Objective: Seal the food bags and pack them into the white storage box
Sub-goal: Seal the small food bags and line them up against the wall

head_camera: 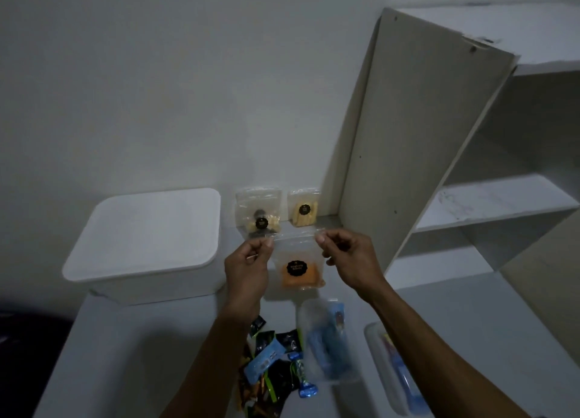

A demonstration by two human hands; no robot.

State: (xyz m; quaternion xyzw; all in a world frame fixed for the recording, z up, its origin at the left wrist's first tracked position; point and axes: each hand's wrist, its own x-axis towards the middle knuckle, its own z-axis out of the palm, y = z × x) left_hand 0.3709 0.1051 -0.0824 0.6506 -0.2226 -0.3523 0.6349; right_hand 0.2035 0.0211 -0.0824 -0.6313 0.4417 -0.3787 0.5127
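Left hand [248, 260] and right hand [342, 254] each closed in a pinch grip on a top corner of a clear, glossy zip-top plastic bag with orange contents and a round black label [296, 268]. Held upright between the hands, just above the pale grey surface [131, 339], right of the box. Top strip stretched taut; sealed or not, cannot tell.

Farther back, propped against the wall: two similar thin clear bags, one with dark and pale pieces [259, 212], one with pale yellow sticks [303, 208]. Seal state not readable.

Left: white rectangular plastic storage box with rounded corners [147, 245], smooth matte lid on. Nothing visibly packed; judged early in the task, with sealing in hand and lid removal and packing remaining.

Near edge: loose heap of crinkly foil snack wrappers, black, blue and green [273, 364]; two translucent rigid lidded containers with blue contents [326, 339]. Right: white laminate shelf unit [470, 182], empty compartments.
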